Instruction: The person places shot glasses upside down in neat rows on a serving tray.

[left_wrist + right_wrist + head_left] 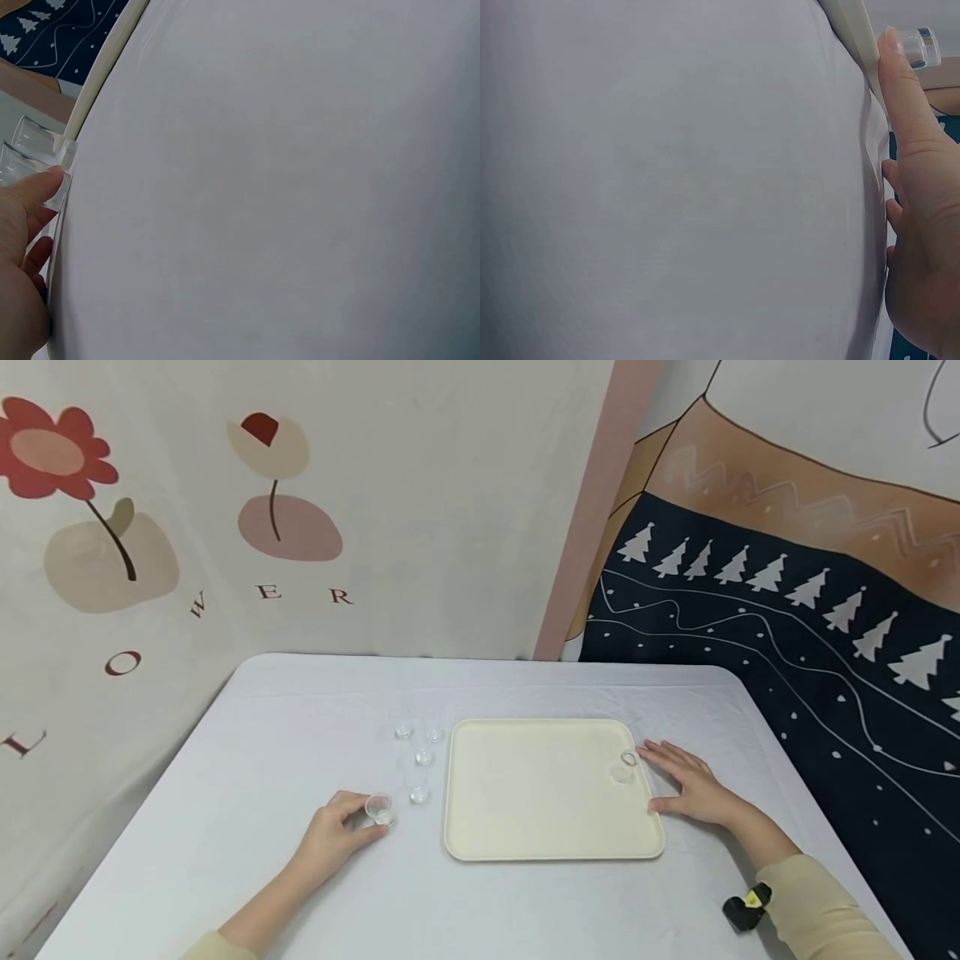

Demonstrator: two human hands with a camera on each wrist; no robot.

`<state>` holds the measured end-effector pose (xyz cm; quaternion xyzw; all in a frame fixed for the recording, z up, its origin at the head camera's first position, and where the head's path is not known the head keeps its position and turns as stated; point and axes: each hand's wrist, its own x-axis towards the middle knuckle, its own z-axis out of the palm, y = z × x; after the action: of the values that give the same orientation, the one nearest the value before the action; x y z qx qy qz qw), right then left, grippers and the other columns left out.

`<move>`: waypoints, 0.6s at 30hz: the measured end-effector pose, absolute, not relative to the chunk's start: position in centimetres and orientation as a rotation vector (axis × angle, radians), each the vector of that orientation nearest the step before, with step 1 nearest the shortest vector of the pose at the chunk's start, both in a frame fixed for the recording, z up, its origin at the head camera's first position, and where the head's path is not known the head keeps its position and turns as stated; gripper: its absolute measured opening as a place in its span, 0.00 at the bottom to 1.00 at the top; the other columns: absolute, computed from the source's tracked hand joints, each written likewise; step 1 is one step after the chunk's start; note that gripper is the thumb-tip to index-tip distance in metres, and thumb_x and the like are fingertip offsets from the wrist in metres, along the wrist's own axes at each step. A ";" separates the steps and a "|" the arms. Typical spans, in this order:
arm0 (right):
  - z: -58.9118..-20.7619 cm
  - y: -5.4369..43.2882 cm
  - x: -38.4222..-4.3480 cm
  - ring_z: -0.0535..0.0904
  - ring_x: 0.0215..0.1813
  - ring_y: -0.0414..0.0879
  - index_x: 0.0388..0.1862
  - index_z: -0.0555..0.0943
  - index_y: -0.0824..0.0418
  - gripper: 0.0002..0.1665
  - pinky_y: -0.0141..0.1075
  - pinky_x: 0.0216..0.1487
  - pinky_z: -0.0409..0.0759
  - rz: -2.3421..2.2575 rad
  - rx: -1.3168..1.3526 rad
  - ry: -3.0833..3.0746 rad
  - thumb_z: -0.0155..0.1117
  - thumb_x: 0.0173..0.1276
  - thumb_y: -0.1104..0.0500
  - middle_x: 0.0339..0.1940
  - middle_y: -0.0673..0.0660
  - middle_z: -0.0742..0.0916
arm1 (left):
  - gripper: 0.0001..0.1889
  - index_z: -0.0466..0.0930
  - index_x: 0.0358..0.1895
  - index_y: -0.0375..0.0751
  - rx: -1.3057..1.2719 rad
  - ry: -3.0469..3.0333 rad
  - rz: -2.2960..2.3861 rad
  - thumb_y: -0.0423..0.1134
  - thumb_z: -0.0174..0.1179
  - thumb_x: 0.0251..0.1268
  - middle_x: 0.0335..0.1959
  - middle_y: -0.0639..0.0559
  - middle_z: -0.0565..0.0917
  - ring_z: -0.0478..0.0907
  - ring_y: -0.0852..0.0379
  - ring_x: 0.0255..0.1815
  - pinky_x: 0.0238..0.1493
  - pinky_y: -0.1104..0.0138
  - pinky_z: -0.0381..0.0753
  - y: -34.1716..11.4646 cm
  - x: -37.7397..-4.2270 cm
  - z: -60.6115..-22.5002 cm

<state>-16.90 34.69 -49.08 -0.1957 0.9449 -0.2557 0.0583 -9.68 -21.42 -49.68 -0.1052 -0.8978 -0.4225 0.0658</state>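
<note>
The left hand (335, 837) pinches a small, round, transparent cup (380, 811) left of the cream rectangular tray (540, 797), near other clear cups (420, 794); a light, level grip should suit it. The right hand (696, 792), fingers extended, grips nothing at the tray's right rim.

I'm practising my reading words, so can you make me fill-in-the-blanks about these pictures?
1. The person's ____ hand holds a clear shot glass.
2. The other hand touches the cream tray at its ____ edge.
3. Just ____ shot glass stands on the tray.
4. On the backdrop, right after W comes the letter ____.

Missing words: left; right; one; E.
</note>
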 end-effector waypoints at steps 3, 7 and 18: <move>-49.0 34.6 -16.9 0.45 0.73 0.68 0.73 0.62 0.54 0.53 0.67 0.64 0.37 -0.791 -0.587 2.859 0.72 0.51 0.39 0.74 0.66 0.61 | 0.20 0.84 0.44 0.40 -0.297 -2.724 -1.255 0.39 0.75 0.45 0.43 0.52 0.82 0.78 0.48 0.50 0.55 0.56 0.74 -21.4 -9.7 -49.6; -49.0 34.5 -16.8 0.45 0.73 0.68 0.73 0.62 0.54 0.53 0.67 0.65 0.37 -0.804 -0.579 2.856 0.72 0.50 0.40 0.74 0.67 0.61 | 0.20 0.85 0.43 0.42 -0.255 -2.749 -1.249 0.41 0.75 0.44 0.42 0.54 0.82 0.78 0.50 0.50 0.55 0.58 0.74 -21.3 -9.6 -49.4; -49.0 34.5 -16.9 0.45 0.73 0.68 0.73 0.62 0.55 0.53 0.67 0.65 0.37 -0.796 -0.592 2.856 0.72 0.51 0.40 0.74 0.67 0.61 | 0.16 0.86 0.40 0.49 -0.227 -2.701 -1.332 0.44 0.75 0.45 0.38 0.59 0.82 0.77 0.55 0.43 0.47 0.60 0.77 -20.8 -9.4 -47.7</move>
<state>-16.93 34.55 -49.03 -0.1954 0.9430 -0.2628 0.0593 -9.40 -20.80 -47.71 -0.0751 -0.8927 -0.4402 0.0605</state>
